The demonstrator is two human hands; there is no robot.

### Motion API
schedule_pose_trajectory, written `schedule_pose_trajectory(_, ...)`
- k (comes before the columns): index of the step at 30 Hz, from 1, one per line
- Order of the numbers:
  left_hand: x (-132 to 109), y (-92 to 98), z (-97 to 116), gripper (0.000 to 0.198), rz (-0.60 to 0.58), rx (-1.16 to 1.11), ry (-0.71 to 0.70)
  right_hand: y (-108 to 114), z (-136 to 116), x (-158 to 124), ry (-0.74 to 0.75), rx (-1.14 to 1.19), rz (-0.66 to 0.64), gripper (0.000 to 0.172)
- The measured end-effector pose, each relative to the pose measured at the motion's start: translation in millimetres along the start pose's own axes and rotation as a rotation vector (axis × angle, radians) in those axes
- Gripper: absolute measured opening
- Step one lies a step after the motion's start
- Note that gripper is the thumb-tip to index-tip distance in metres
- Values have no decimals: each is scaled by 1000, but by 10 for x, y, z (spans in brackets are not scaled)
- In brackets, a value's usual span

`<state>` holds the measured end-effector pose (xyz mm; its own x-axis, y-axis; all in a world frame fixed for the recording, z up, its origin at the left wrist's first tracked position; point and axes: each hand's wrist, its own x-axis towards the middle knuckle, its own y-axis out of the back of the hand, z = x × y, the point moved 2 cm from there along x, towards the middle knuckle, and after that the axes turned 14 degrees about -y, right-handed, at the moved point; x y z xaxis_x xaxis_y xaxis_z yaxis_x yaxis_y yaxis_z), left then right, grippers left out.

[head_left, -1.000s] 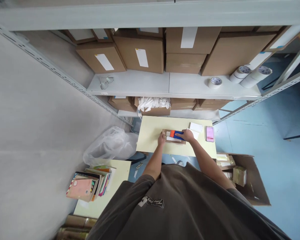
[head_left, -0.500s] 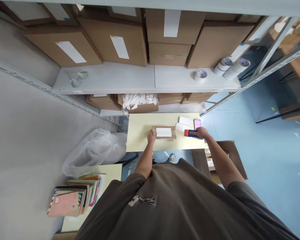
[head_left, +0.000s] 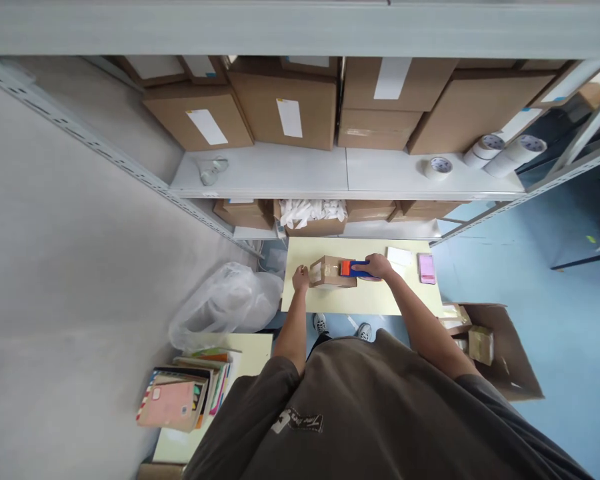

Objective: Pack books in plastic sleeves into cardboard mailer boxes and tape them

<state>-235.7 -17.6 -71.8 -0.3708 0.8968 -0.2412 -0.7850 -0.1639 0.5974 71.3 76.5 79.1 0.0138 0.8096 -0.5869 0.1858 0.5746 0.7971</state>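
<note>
Shirt patch (head_left: 306,421) reads "Time" (rest unclear).

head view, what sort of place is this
Probably a storeroom or packing area: metal shelves hold cardboard boxes, white rolls that look like tape sit on one, and a taped carton is at the pale table.

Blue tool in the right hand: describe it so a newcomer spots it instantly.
Below the grey shelving, find the pale yellow table. There, the right hand holds the tool at a small brown box. Its bright orange and blue colours set it apart from the box and white paper.
</note>
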Motion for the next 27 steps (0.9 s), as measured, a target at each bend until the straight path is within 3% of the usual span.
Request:
schedule_pose_trajectory(2, -20, 107, 82, 57, 21, -63, -35, -9, -294, -68, 0, -45, 14, 62)
schedule_pose_trajectory(5, -147, 97, 257, 62, -50, -195, -99, -32, -571, -179, -5, -74, 25, 63)
schedule_pose_trajectory(8, -321, -51, 407, 78, -84, -235, -44, -44, -616, -275, -27, -72, 37, 64)
schedule_pose_trajectory(10, -414, -200, 513, 76, -111, -282, -54, -29, -517, -314, -45, -69, 46, 64)
schedule_pose_trajectory(21, -704, -1302, 1310, 62, -287, -284, -170, 218, 863, -451, -217, -14, 111, 68)
schedule_pose_trajectory(24, -729, -1472, 1428, 60, -325, -272, -190, 275, 1298, -475, -232, -4, 97, 71)
schedule_pose_trajectory(27, -711, -1528, 1479, 56, -335, -262, -221, 368, 1873, -505, -279, -14, 93, 69)
